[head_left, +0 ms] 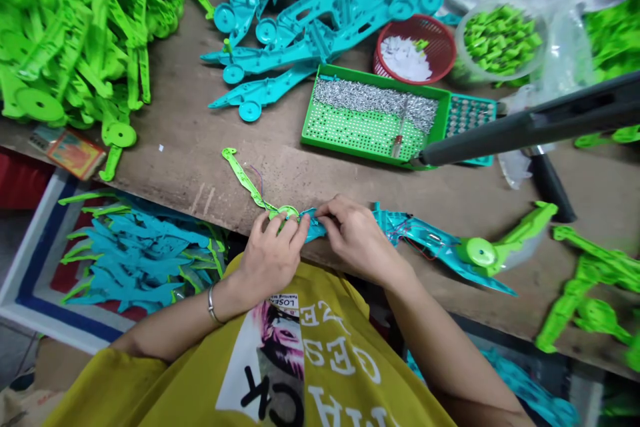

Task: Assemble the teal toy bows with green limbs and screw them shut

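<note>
Over the wooden workbench (200,180), the left hand (270,257) appears to be pinching a green plastic arm (245,177) while the right hand (357,240) is pinching a teal plastic piece (313,223) at the edge; uneven pulling could be snapping the thin blue wire (257,180).

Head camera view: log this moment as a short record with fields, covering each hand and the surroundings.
View: head camera, looking down at a wooden workbench
Left hand: holds a lime-green plastic piece at its round end
Right hand: fingers on a teal plastic piece
Nearest: wired teal-and-green plastic assembly, right of the right hand
Rest: piles of lime-green and teal plastic parts; green tray of small metal pieces; red basket of white scraps
</note>
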Tool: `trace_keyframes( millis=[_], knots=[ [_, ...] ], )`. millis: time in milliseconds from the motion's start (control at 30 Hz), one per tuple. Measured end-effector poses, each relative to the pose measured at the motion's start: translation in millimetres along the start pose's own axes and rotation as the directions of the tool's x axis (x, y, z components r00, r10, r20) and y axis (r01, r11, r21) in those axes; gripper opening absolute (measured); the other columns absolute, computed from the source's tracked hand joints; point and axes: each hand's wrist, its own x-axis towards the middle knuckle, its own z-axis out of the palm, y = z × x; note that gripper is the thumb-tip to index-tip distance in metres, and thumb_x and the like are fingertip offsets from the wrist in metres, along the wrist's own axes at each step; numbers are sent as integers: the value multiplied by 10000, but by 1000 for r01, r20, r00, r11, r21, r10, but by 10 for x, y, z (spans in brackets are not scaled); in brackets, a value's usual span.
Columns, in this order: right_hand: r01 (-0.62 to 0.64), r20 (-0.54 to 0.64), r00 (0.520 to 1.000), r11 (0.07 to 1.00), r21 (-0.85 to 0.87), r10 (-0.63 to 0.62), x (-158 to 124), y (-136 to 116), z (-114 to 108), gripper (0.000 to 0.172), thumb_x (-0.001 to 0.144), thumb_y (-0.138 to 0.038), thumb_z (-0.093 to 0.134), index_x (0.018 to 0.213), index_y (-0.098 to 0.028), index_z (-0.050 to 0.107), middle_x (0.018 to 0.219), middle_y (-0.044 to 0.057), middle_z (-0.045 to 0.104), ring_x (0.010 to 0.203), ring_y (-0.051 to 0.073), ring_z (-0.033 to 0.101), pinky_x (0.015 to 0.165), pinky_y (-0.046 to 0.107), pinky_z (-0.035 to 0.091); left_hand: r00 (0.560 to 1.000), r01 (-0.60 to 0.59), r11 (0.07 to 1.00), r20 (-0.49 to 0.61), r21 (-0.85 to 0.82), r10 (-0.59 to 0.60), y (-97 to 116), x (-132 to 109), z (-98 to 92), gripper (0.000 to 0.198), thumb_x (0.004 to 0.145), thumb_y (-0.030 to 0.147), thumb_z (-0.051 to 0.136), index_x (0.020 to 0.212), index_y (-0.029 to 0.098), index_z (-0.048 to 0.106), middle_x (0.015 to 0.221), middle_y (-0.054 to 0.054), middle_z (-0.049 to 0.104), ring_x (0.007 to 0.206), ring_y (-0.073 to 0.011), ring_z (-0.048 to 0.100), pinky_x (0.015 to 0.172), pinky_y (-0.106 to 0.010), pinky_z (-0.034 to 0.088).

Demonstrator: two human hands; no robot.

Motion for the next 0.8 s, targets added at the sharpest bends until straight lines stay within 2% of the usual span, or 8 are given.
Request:
trace_keyframes(
  millis=[233,467,667,800],
  knots=[
    [31,66,997,994,-105,-24,-27,32,-26,178,942,-146,461,940,-174,637,907,67,638,836,189,618,740,287,439,998,34,999,45,-7,-34,22,51,-78,487,921,209,459,1403,141,498,1137,-139,610,1052,-283,536,971,-487,430],
    [159,41,987,936,-313,-155,-14,42,-13,203,957,-158,438,917,-171,637,856,73,603,811,193,562,674,283,383,998,27,1000,61,6,-27,29,46,-113,460,922,199,460,1375,139,517,1141,-129,592,1072,-288,525,989,-476,432],
    [231,90,973,913,-337,-213,-20,104,-21,208,940,-135,427,884,-164,625,830,67,583,789,186,545,691,279,388,999,2,999,53,45,-5,35,27,-112,442,935,176,449,1371,167,518,1152,-135,590,1097,-284,531,1007,-471,436],
    [234,120,971,921,-312,-206,-22,103,-20,230,914,-102,430,900,-150,655,855,80,579,789,189,553,701,285,417,998,-8,998,66,70,3,35,40,-139,442,936,174,458,1374,173,513,1160,-137,584,1089,-282,536,982,-456,454]
  ],
)
